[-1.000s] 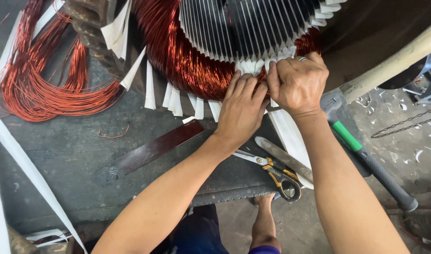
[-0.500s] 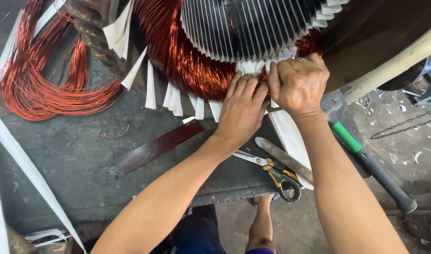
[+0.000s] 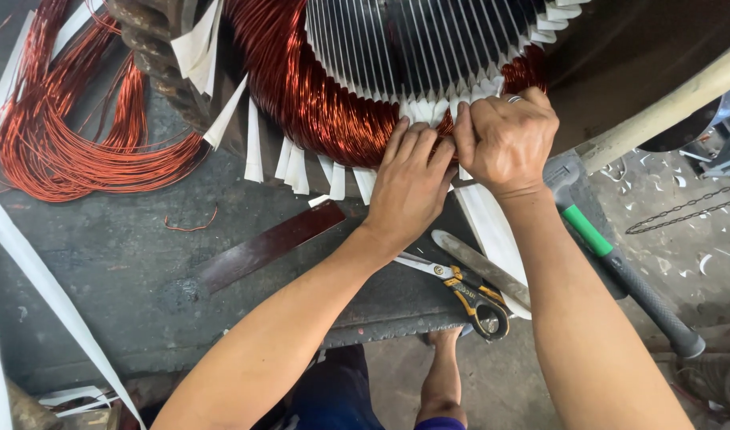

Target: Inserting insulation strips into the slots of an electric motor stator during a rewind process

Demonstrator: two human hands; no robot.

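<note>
Left hand [image 3: 410,181]: fingers flat, pressing the copper winding [image 3: 317,95] at upper centre.
Right hand [image 3: 504,142]: grip pinched tight on a white paper strip [image 3: 461,105] at the slots.
Table [image 3: 102,263]: scissors [image 3: 460,287] below the wrists.

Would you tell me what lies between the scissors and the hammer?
In the head view, a flat metal bar lies between the scissors and the hammer.

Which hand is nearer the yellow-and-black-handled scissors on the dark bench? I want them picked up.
Left. The left hand presses the copper winding directly above the scissors; its wrist passes beside the blades. The right hand sits higher and further right.
</note>
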